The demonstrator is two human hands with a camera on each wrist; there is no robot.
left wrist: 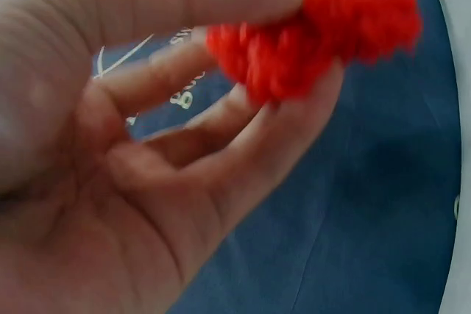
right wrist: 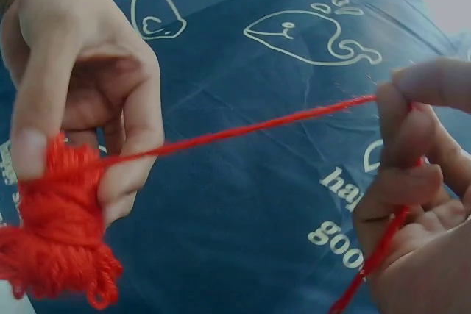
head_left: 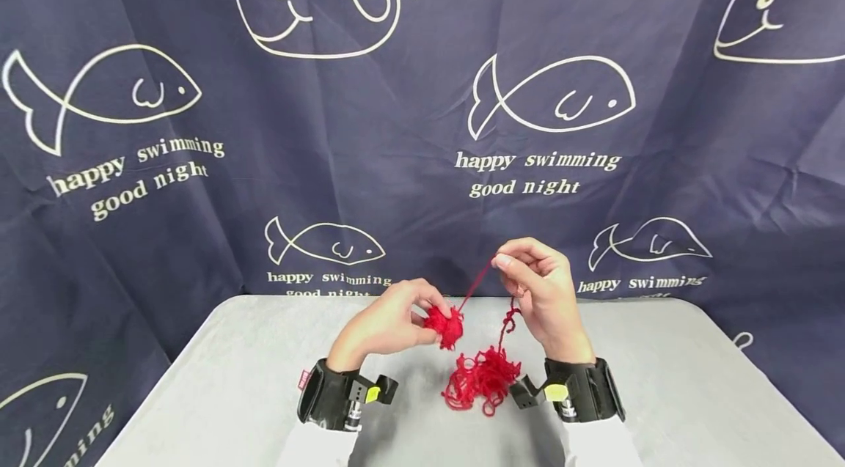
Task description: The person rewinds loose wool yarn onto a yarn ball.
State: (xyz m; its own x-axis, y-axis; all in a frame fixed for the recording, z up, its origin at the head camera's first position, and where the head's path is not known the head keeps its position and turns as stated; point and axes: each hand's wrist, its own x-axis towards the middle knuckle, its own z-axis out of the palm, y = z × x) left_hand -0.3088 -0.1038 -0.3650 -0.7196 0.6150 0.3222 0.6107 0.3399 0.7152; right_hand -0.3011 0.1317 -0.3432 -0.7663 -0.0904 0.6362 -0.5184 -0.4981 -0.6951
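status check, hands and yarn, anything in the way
Left hand pinches small red yarn ball. Right hand pinches taut strand running from ball. Loose yarn pile on grey table, below right hand. Nothing in the way.

A small wound ball of red yarn trails one taut strand to a loose tangle on the table

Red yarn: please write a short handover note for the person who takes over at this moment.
Left hand: pinches the small wound yarn ball above the grey table.
Right hand: pinches the strand, stretched taut between both hands.
Loose yarn pile: lies on the table between the wrists, joined to the right hand by a kinked length.
Done: a small ball is wound.
Left: probably winding the pile, which looks bigger than the ball, onto it.
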